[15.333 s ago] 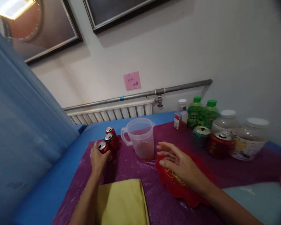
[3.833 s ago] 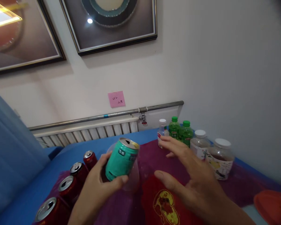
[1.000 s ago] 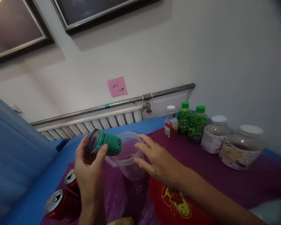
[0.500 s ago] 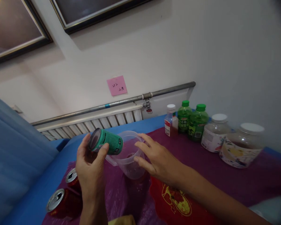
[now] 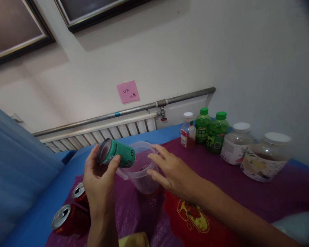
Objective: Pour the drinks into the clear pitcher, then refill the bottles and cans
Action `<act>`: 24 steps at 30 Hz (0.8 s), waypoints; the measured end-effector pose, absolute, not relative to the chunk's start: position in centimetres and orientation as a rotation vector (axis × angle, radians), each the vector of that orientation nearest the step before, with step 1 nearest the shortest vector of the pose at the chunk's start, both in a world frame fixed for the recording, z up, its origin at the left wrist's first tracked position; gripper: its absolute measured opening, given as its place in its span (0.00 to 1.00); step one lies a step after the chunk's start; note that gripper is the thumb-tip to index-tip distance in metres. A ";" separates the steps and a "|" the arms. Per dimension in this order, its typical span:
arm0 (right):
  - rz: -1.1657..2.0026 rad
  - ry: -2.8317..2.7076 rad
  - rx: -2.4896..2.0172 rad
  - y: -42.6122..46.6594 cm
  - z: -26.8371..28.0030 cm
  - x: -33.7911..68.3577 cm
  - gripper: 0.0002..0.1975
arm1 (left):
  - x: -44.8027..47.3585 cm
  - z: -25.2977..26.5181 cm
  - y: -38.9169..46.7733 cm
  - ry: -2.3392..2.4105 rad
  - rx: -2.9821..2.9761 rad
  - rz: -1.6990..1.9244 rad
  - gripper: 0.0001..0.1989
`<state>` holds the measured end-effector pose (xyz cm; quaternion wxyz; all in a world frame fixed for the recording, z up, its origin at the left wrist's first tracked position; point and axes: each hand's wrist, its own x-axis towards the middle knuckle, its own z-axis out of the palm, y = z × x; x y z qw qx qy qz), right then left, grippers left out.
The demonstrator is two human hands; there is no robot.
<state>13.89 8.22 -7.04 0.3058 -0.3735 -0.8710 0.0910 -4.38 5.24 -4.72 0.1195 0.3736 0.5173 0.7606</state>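
Observation:
My left hand (image 5: 101,176) is wrapped around a green can (image 5: 119,153), thumb on its near side. The can lies tipped almost on its side, its far end over the rim of a clear plastic pitcher (image 5: 145,185). Curved around the pitcher's right side, my right hand (image 5: 173,169) has its fingers at the rim. Something small and dark shows inside the pitcher; I cannot make it out. Two opened red cans, a nearer can (image 5: 70,221) and a farther can (image 5: 79,193), stand left of my left wrist.
Along the back right stand a white-capped bottle (image 5: 187,132), two green bottles (image 5: 217,133) and two white-lidded jars (image 5: 265,161). A red scalloped tray (image 5: 177,230) lies under my right forearm. Purple sheeting (image 5: 128,216) covers the blue table. A yellow cloth (image 5: 134,240) is at the bottom edge.
The view has shifted very slightly. Both hands keep their places, with the green can still tipped over the pitcher.

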 end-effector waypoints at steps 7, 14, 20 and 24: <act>0.254 -2.310 -0.986 8.2 -6.8 13.8 0.17 | -4.6 -4.9 5.4 1.491 1.114 2.171 0.31; 0.230 -2.292 -0.981 8.2 -7.0 13.8 0.16 | -4.7 -4.9 5.4 1.536 1.155 2.128 0.35; 0.214 -2.271 -0.951 8.2 -7.1 13.9 0.17 | -5.5 -5.3 5.3 1.638 1.221 1.824 0.44; 0.232 -2.289 -0.971 8.1 -7.0 13.9 0.17 | -6.1 -5.3 5.0 1.719 1.291 1.799 0.42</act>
